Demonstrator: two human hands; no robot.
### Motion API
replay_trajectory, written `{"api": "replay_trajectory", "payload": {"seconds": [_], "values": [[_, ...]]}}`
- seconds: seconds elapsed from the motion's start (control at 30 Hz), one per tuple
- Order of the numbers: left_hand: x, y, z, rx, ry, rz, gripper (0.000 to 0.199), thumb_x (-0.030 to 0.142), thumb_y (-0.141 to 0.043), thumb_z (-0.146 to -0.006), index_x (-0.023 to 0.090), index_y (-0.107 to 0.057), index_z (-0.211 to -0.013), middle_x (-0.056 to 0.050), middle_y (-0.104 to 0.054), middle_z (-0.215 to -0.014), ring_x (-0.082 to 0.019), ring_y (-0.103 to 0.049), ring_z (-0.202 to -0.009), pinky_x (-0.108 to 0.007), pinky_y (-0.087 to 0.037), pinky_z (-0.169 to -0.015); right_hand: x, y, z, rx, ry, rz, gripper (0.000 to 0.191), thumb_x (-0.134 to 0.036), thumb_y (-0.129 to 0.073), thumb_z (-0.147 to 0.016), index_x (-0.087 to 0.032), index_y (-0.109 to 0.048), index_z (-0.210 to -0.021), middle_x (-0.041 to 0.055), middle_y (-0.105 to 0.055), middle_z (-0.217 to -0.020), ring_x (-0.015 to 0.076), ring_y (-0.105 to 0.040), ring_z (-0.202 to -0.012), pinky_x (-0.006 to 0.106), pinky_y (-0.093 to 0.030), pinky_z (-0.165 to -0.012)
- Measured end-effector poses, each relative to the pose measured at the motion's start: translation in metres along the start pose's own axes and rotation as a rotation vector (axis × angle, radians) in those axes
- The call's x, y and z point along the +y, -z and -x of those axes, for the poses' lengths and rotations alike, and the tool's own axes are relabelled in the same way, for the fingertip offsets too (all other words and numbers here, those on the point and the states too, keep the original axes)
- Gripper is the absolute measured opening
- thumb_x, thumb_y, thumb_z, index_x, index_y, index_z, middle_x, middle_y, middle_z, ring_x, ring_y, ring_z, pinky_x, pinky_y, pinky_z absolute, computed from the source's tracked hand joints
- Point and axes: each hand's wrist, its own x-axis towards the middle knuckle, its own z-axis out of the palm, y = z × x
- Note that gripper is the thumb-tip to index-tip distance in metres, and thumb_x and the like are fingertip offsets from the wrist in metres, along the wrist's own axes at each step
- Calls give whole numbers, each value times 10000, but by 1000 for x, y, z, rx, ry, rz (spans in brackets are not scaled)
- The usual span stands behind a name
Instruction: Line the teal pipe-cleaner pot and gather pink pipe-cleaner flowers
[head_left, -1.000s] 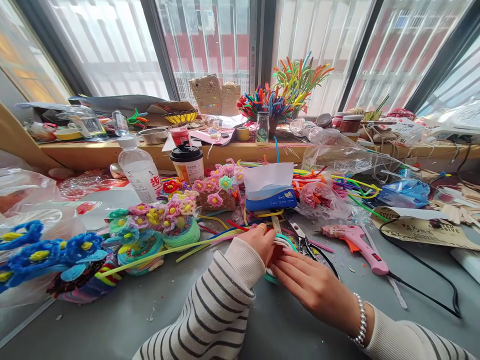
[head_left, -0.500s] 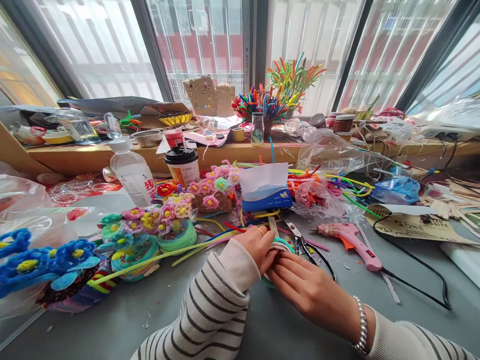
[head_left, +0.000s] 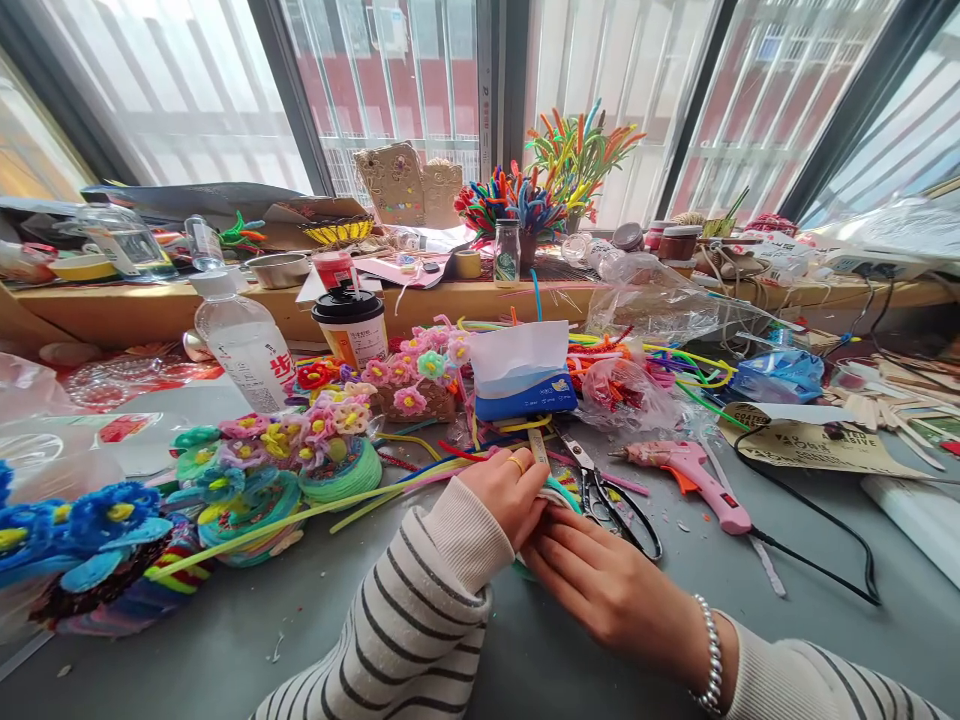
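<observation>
My left hand (head_left: 504,495), a ring on one finger, is closed with its fingertips pressed on a round green-and-white coiled piece (head_left: 561,492). The coil looks like wound pipe cleaners, and both hands cover most of it. From the right, my right hand (head_left: 611,580) lies over the same piece, fingers together and bent around its side. Just beyond the hands are black-handled scissors (head_left: 611,500) with their blades apart. Yellow pipe cleaners (head_left: 360,500) run leftward from beside my left hand.
A pink glue gun (head_left: 694,470) lies to the right, its black cord looping over the table. Pipe-cleaner flower pots (head_left: 341,475) stand at left beside a plastic bottle (head_left: 244,345) and a lidded cup (head_left: 351,325). A tissue pack (head_left: 523,375) sits ahead, near bagged pipe cleaners (head_left: 622,385).
The camera view has shifted slightly, so the table things sit a little further left. Both hands stay on the coiled piece, with hardly any change in their hold.
</observation>
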Motion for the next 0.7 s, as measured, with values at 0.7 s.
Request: {"api": "replay_trajectory", "payload": {"seconds": [0.7], "values": [[2, 3, -1, -111, 0, 20, 209, 185, -304, -806, 165, -511, -835, -57, -558, -816, -172, -506, -757, -278, -453, -638, -5, 0, 0, 13, -7, -24, 221, -77, -403, -780, -84, -611, -854, 82, -640, -828, 193, -566, -893, 357, -394, -933]]}}
